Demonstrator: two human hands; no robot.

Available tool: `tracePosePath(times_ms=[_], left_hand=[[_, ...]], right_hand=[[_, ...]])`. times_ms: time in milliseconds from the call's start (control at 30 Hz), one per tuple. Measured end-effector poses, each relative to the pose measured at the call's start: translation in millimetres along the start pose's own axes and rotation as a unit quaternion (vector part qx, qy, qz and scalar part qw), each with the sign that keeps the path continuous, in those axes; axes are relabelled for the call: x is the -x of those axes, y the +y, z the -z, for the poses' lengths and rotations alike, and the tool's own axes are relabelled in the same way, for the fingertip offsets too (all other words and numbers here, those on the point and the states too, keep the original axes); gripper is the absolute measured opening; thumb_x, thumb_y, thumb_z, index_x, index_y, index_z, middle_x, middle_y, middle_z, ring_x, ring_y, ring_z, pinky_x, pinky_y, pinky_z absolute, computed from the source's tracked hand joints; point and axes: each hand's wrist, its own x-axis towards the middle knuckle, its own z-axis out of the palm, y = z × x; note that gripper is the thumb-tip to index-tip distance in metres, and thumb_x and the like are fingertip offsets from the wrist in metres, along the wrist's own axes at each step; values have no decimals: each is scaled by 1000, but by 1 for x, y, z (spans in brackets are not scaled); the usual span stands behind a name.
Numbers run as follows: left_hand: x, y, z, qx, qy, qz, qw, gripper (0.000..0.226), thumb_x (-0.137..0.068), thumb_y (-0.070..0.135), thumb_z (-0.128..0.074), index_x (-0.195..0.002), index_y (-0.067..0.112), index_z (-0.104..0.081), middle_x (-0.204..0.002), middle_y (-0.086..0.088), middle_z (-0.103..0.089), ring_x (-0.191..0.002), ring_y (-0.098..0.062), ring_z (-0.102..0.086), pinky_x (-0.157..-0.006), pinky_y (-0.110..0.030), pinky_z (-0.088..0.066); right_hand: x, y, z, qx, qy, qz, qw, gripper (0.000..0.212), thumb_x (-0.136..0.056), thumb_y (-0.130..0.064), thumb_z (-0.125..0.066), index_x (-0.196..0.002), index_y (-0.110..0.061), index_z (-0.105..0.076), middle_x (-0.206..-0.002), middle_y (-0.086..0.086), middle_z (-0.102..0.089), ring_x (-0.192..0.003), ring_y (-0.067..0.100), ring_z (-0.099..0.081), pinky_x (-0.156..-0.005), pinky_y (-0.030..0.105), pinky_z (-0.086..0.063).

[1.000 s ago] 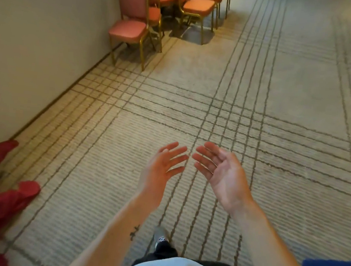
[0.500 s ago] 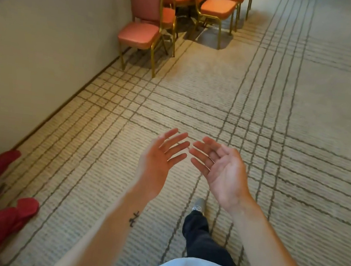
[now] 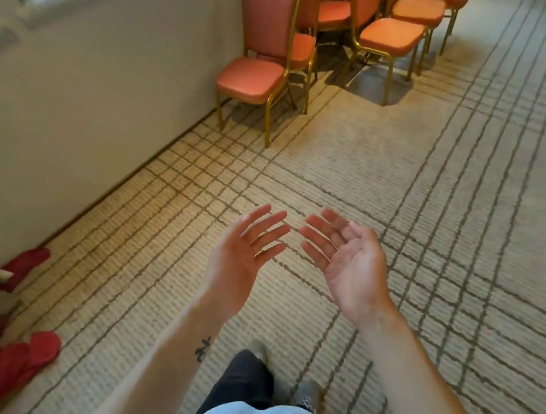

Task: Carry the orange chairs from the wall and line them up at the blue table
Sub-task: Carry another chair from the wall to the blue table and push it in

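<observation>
Several orange chairs with gold metal frames stand along the cream wall at the top of the view. The nearest chair point(image 3: 250, 78) faces me, with a second chair point(image 3: 389, 39) to its right and more behind. My left hand point(image 3: 244, 254) and my right hand point(image 3: 349, 259) are held out in front of me over the carpet, palms turned inward, fingers straight and apart, holding nothing. Both hands are well short of the chairs. The blue table is out of view.
A cream wall point(image 3: 91, 90) runs along the left side, with a window ledge above. Red cloth point(image 3: 1, 366) lies on the floor at the lower left beside a pale piece of furniture. Patterned beige carpet point(image 3: 449, 227) spreads to the right.
I have walked toward the chairs, which now appear larger and lower in the view. The blue edge at the lower right has left the view. Both hands stay open.
</observation>
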Motion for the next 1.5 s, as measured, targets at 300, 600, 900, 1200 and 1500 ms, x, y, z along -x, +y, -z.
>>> tracePosePath(times_ms=[300, 600, 900, 1200, 1500], left_hand=[[-174, 53, -2, 33, 5, 19, 999, 42, -106, 25, -41, -138, 4, -57, -132, -17, -68, -125, -35, -63, -108, -48, -47], [-332, 139, -18, 25, -40, 35, 998, 44, -105, 28, -41, -141, 6, -55, -133, -16, -68, -127, -35, -62, -111, -50, -44], [-468, 166, -32, 40, 6, 33, 999, 42, -105, 26, -43, -139, 6, -57, -132, -17, -68, -125, -37, -63, -110, -51, -45], [-642, 196, -83, 45, 39, 15, 998, 42, -104, 24, -44, -139, 5, -57, -135, -19, -66, -127, -38, -61, -107, -50, -46], [-775, 242, -128, 59, 54, -1, 997, 51, -95, 27, -50, -141, 4, -55, -136, -19, -65, -128, -39, -60, -110, -51, -43]], right_hand=[[-172, -34, -36, 36, 4, -10, 999, 47, -105, -33, -33, -132, -5, -59, -130, 19, -66, -119, 32, -64, -104, 46, -46], [-318, -86, -97, 31, 25, 11, 999, 47, -104, -33, -34, -133, -4, -58, -132, 21, -65, -122, 34, -63, -103, 45, -46], [-456, -131, -107, 55, 37, -8, 998, 48, -104, -33, -36, -135, -4, -58, -132, 20, -65, -124, 34, -62, -107, 47, -44], [-646, -215, -109, 49, 7, -41, 998, 49, -105, -33, -33, -136, -4, -56, -132, 20, -65, -122, 33, -63, -103, 46, -47], [-788, -287, -118, 33, -12, -66, 997, 49, -104, -34, -34, -137, -5, -56, -131, 19, -65, -121, 33, -64, -105, 46, -46]])
